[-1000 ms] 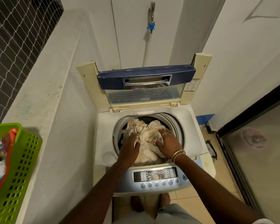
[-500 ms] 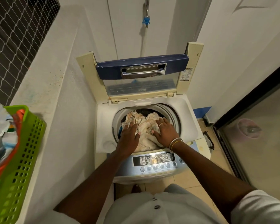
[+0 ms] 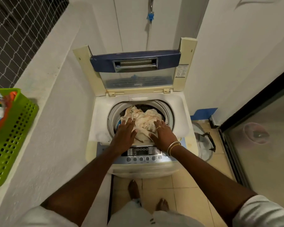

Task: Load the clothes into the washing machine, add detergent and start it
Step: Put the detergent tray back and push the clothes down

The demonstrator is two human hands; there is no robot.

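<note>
A top-loading washing machine [image 3: 175, 105] stands in front of me with its blue-framed lid [image 3: 134, 63] raised upright. Its drum is heaped with beige clothes [image 3: 144, 122] that reach the rim. My left hand [image 3: 125, 136] lies flat on the left side of the heap, fingers straight. My right hand [image 3: 164, 133], with a ring and bangles, presses flat on the right side. The control panel [image 3: 143, 153] with its row of round buttons sits just under my wrists. No detergent container is clearly recognizable.
A green perforated basket [image 3: 11, 138] holding mixed items sits on the white ledge [image 3: 44, 89] at the left. A water tap [image 3: 150, 15] hangs on the wall behind the machine. A glass sliding door [image 3: 261, 133] is at the right, with a small bin [image 3: 203, 143] beside the machine.
Both hands went from gripping the bunched cloth with curled fingers to lying flat on it, and they slid slightly toward the front rim. The view has pulled back a little.
</note>
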